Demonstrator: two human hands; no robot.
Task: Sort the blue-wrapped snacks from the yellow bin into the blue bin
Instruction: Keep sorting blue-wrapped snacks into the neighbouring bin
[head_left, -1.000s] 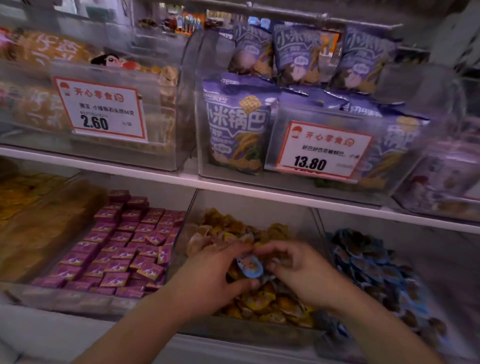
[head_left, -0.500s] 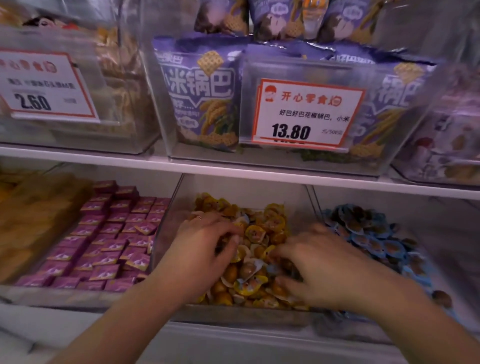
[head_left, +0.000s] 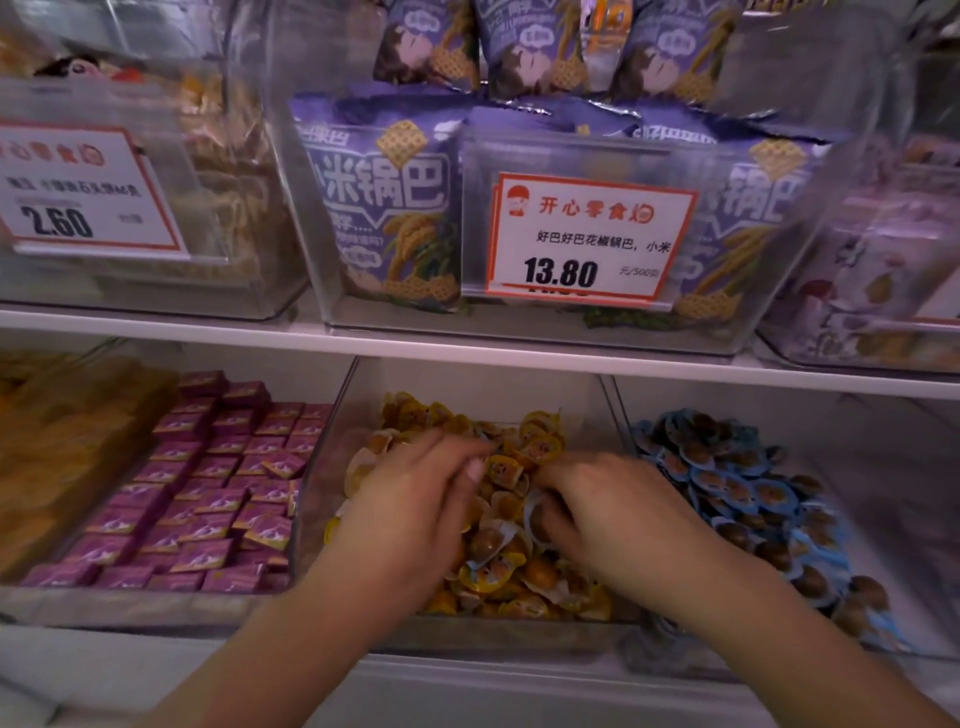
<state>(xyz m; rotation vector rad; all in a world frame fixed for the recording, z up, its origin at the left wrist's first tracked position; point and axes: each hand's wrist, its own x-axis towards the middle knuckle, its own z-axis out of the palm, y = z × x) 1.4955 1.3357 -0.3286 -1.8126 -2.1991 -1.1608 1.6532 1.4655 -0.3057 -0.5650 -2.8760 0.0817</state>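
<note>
Both hands are down in the yellow bin (head_left: 332, 499), the clear middle container on the lower shelf (head_left: 467, 358), resting on the heap of yellow-wrapped snacks (head_left: 509, 473). The left hand (head_left: 415, 514) lies palm-down over the left half of the pile with its fingers bent into the wrappers; whether it has hold of one cannot be told. The right hand (head_left: 613, 514) is over the right half, fingers curled down among the sweets, and its grip is likewise hidden. A pale bluish wrapper (head_left: 530, 512) shows just beside the right hand's fingers, but blur leaves it unclear. The blue bin (head_left: 883, 467) stands just to the right, touching the yellow bin's wall, holding blue-wrapped snacks (head_left: 737, 488) heaped toward its left side. To the left sits a bin of purple packets (head_left: 208, 499). Purple snack bags (head_left: 384, 208) and a 13.80 price tag (head_left: 589, 239) fill the upper shelf.
</note>
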